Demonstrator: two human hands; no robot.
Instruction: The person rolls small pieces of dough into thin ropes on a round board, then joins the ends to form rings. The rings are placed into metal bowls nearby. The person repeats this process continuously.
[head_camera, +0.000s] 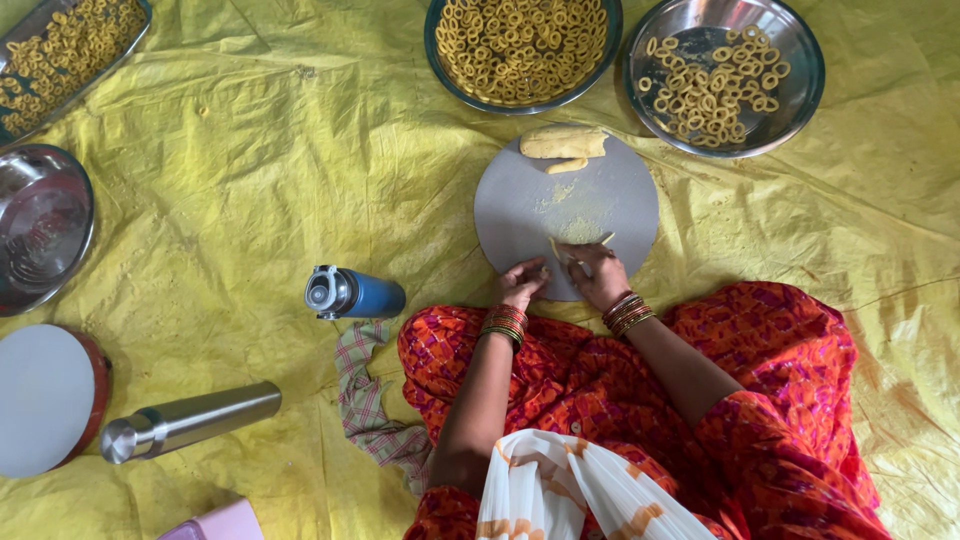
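Observation:
My left hand (522, 282) and my right hand (593, 272) meet at the near edge of a round grey board (620, 200). Both pinch a thin yellow dough strip (575, 247) between the fingertips. A lump of yellow dough (563, 142) and a smaller piece (566, 165) lie at the board's far edge. Crumbs of dough (578, 230) dot the board's middle. Bangles circle both wrists.
A bowl full of dough rings (521, 45) and a steel plate with fewer rings (724, 75) lie beyond the board. A tray of rings (60, 50), an empty steel bowl (40, 225), a second round board (45, 398), a blue bottle (355, 294), a steel flask (190, 420) and a checked cloth (365, 400) lie left on the yellow sheet (250, 170).

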